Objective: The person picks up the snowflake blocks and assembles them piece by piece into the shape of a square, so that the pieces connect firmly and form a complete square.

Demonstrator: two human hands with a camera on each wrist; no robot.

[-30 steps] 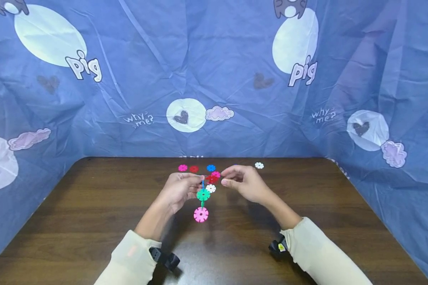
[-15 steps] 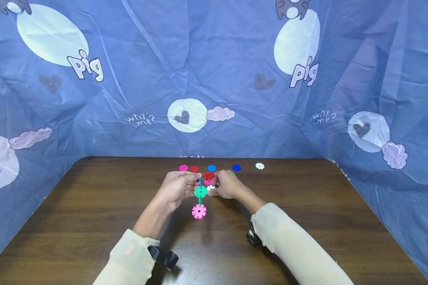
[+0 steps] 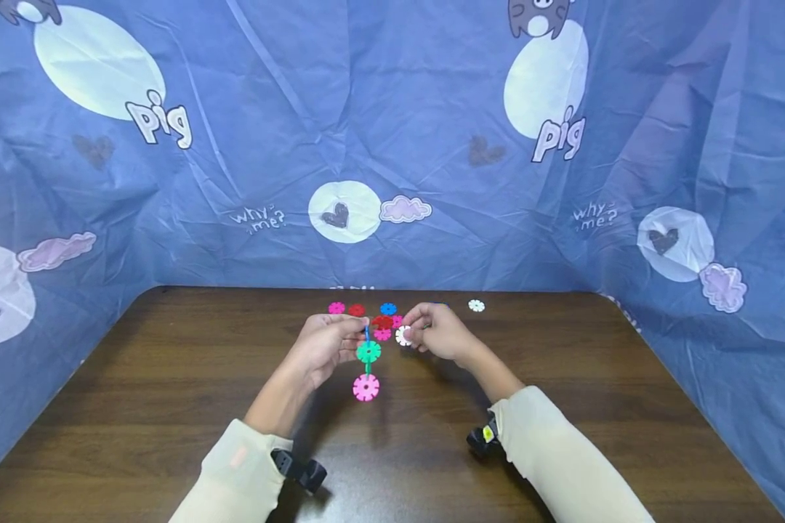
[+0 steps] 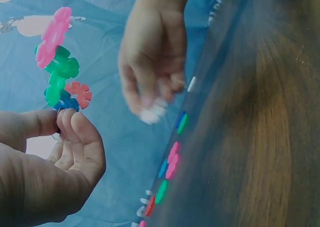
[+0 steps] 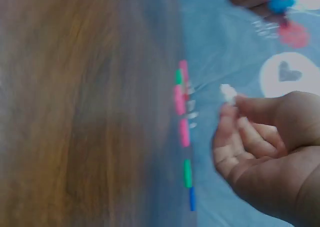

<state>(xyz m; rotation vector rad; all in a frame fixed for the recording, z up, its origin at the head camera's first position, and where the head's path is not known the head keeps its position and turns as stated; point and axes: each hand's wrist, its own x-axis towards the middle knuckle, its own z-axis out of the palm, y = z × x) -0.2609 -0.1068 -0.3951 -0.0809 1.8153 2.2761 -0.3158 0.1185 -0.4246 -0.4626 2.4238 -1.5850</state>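
My left hand (image 3: pixel 323 349) pinches the blue piece (image 4: pixel 69 103) of a chain of notched plastic snowflake discs. From that piece the chain runs through a green disc (image 3: pixel 369 352) and a second green one to a pink disc (image 3: pixel 366 388) at its near end. A red disc (image 3: pixel 383 322) juts out to its right. In my right hand (image 3: pixel 443 335), thumb and fingertips pinch a white snowflake disc (image 3: pixel 402 335), held a short way right of the chain and apart from it. The left wrist view shows this disc blurred.
Loose snowflake discs lie along the far part of the brown table (image 3: pixel 170 392), among them pink (image 3: pixel 336 308), blue (image 3: pixel 388 309) and white (image 3: pixel 476 306). My right hand partly covers others. A blue printed cloth (image 3: pixel 268 145) hangs behind the table.
My right hand came in beside the chain, took hold of the white disc and drew back to the right with it. My left hand holds the chain almost still.
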